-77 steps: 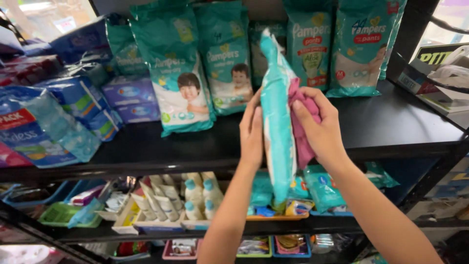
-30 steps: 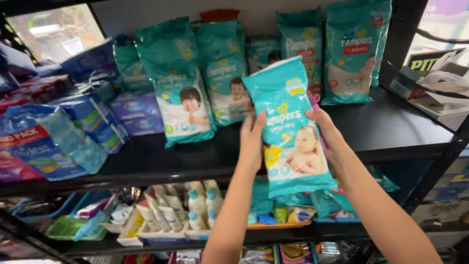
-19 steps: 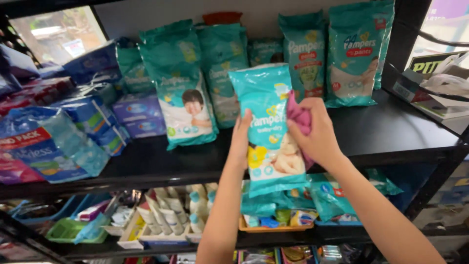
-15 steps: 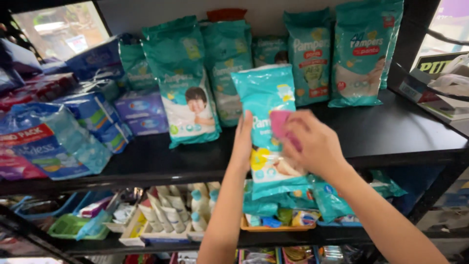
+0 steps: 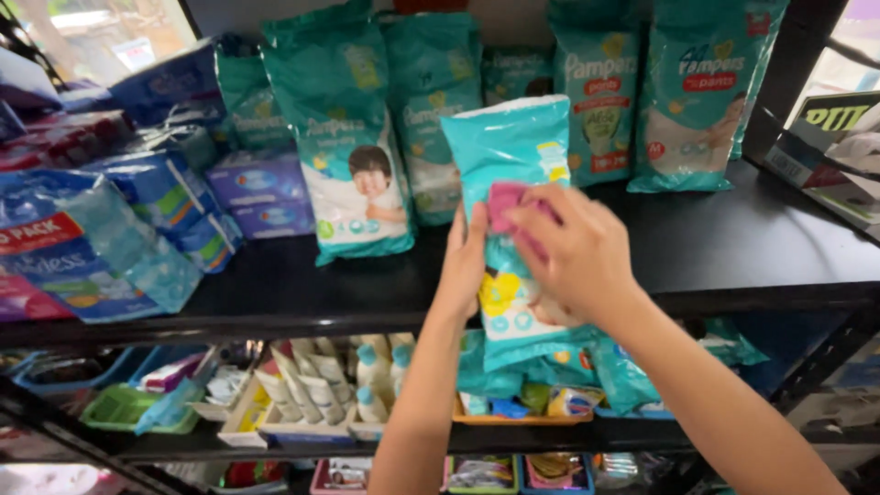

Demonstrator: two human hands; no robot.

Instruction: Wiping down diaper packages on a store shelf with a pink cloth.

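Note:
A teal diaper pack (image 5: 515,147) with a baby picture stands upright in front of the black shelf (image 5: 697,247). My left hand (image 5: 465,261) grips its left edge. My right hand (image 5: 573,252) presses a pink cloth (image 5: 504,203) against the front of the pack. More teal diaper packs (image 5: 346,151) stand in a row along the back of the shelf.
Blue and purple wrapped packs (image 5: 101,238) are piled at the shelf's left. Open boxes (image 5: 843,147) sit at the right end. The lower shelf holds trays of small bottles and tubes (image 5: 321,394) and more teal packs (image 5: 632,367).
The pack was turned from edge-on to face me, then lowered a little. My right hand moved from its right edge onto its front with the pink cloth.

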